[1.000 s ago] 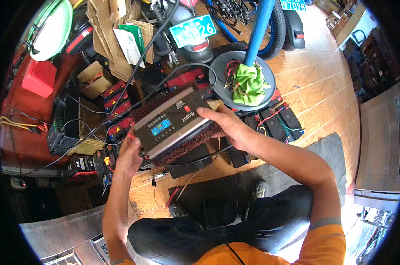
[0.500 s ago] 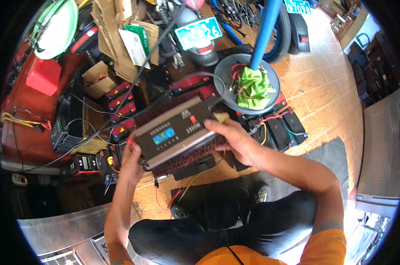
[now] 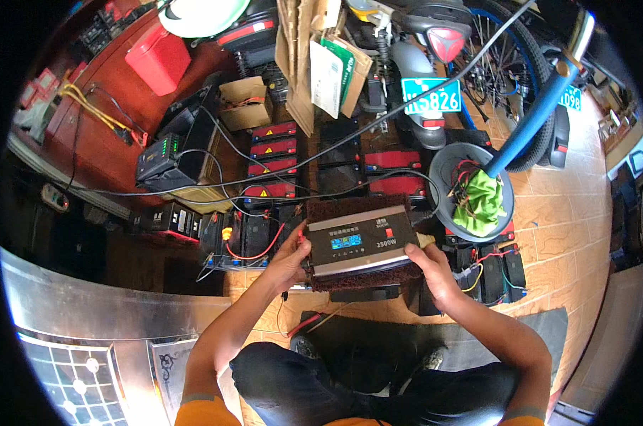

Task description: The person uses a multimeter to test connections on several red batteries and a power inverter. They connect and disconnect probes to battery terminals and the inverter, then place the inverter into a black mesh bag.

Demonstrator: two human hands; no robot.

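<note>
An inverter-like box point(image 3: 364, 264), black-faced with silver edges, a lit blue display and a small red switch, is held level in front of me between both hands. My left hand point(image 3: 287, 261) grips its left end, where a small red part shows by the fingertips. My right hand point(image 3: 435, 272) grips the right end, thumb on the top face near the corner and the other fingers mostly hidden below. A brown, rough-fibred mat point(image 3: 330, 209) shows behind and below the box; whether it touches the box I cannot tell.
Black batteries point(image 3: 256, 236) with wires stand left of the box. Red-topped batteries point(image 3: 273, 147) lie beyond. At right, a grey basin point(image 3: 442, 186) holds a green cloth point(image 3: 480, 202) and clamp leads, beside a blue pole point(image 3: 531, 117). A black cable point(image 3: 314, 154) crosses the scene.
The box was tilted, its right end higher; now it is nearly level, and both hands have turned with it. My view has shifted, so the surroundings appear lower and further right.
</note>
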